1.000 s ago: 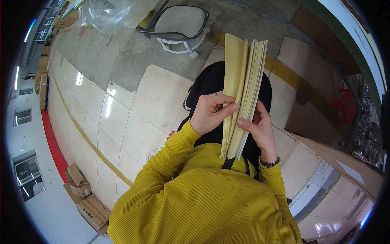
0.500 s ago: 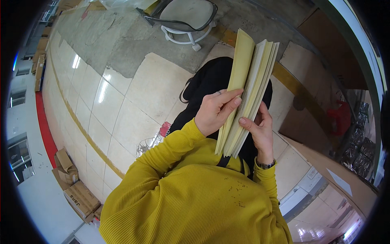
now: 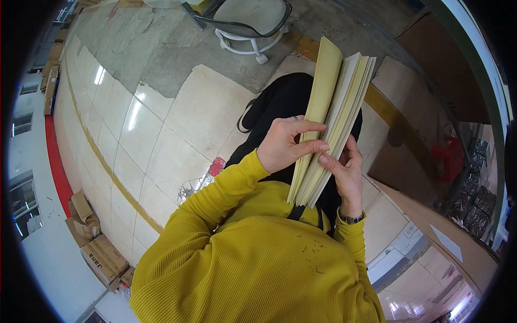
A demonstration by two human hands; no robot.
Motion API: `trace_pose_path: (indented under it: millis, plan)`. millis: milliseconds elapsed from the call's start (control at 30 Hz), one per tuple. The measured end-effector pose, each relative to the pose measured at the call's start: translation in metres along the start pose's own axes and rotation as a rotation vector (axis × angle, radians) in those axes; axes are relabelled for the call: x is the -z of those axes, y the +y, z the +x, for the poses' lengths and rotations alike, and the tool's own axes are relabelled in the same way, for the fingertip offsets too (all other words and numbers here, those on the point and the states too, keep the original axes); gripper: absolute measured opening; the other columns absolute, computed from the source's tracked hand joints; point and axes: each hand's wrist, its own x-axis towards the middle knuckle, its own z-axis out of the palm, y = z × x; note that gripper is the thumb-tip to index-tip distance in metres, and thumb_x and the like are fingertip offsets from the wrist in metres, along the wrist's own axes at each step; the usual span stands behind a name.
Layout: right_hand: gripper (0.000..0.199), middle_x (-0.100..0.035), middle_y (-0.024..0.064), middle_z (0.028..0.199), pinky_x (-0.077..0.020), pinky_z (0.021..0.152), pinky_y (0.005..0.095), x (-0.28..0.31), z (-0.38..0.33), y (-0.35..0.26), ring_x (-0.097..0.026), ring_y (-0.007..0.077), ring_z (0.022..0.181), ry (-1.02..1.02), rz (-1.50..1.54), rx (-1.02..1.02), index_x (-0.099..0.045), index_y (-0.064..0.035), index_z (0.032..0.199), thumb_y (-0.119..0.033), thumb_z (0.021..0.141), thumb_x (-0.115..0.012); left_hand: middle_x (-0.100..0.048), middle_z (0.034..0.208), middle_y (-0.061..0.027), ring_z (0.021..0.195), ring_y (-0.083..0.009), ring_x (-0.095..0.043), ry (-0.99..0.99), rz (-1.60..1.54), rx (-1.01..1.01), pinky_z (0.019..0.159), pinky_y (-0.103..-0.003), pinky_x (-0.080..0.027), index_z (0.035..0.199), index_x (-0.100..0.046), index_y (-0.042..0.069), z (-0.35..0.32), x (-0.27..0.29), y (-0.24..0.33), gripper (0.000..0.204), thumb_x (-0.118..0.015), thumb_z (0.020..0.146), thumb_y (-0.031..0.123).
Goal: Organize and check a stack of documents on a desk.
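Evidently for steadiness, the right hand (image 3: pixel 349 173) grips the papers (image 3: pixel 349 99) — the left hand (image 3: pixel 282 144), its pinch slightly parted, touches them.

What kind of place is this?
Probably a workshop or storeroom, though I can't be sure. There are cardboard boxes by the wall, shiny dark bundles piled on the right, and a yellow line running along the tiled floor.

One left hand (image 3: pixel 283 144), one right hand (image 3: pixel 348 176), one paper sheaf (image 3: pixel 350 102).
From my remote seat I count one wristwatch (image 3: pixel 351 219), one wheeled chair (image 3: pixel 250 16) and one red bag (image 3: pixel 446 159).
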Motion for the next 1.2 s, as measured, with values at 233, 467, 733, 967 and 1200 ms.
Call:
trace_pose_path:
  millis: [233,467,733,967,1200]
  plan:
    - [0.077,-0.051,0.0105,0.121,-0.0429,0.094,0.0299,0.001,0.000,0.002,-0.053,0.0173,0.108,0.000,0.013,0.003,-0.034,0.0026,0.134,-0.002,0.070,-0.075,-0.062,0.072,-0.0110,0.056,-0.0163,-0.054,0.006,-0.010,-0.003,0.052,-0.026,-0.043,0.093,-0.068,0.001,-0.001,0.000,-0.005,0.033,-0.075,0.073,0.026]
    - [0.076,-0.052,0.0106,0.121,-0.0437,0.093,0.0298,-0.001,0.000,0.001,-0.053,0.0172,0.107,-0.002,0.012,0.015,-0.034,0.0022,0.134,-0.002,0.070,-0.075,-0.063,0.077,-0.0095,0.062,-0.0123,-0.055,-0.054,0.020,0.045,0.056,-0.023,-0.044,0.094,-0.068,0.000,0.001,0.006,-0.002,0.027,-0.074,0.074,0.018]
    - [0.076,-0.053,0.0106,0.119,-0.0440,0.092,0.0296,0.000,0.000,0.003,-0.054,0.0171,0.106,0.013,0.012,0.026,-0.035,0.0020,0.133,-0.003,0.069,-0.076,-0.064,0.082,-0.0074,0.067,-0.0078,-0.056,-0.096,-0.043,0.086,0.057,-0.020,-0.043,0.095,-0.067,-0.001,0.002,0.008,-0.004,0.024,-0.073,0.076,0.013]
    - [0.077,-0.053,0.0110,0.119,-0.0442,0.092,0.0298,-0.001,0.000,0.001,-0.054,0.0178,0.106,0.010,0.007,0.023,-0.034,0.0019,0.134,-0.004,0.070,-0.076,-0.064,0.072,-0.0110,0.060,-0.0151,-0.059,-0.057,-0.047,0.032,0.055,-0.024,-0.045,0.092,-0.069,0.002,0.003,0.005,-0.005,0.028,-0.074,0.076,0.025]
    - [0.078,-0.049,0.0127,0.125,-0.0432,0.094,0.0310,0.000,-0.001,0.002,-0.051,0.0195,0.111,0.024,0.012,0.046,-0.031,0.0025,0.136,-0.004,0.071,-0.074,-0.063,0.068,-0.0129,0.056,-0.0192,-0.058,-0.062,0.030,0.071,0.052,-0.027,-0.045,0.088,-0.068,0.000,0.004,0.008,0.007,0.018,-0.069,0.078,0.015]
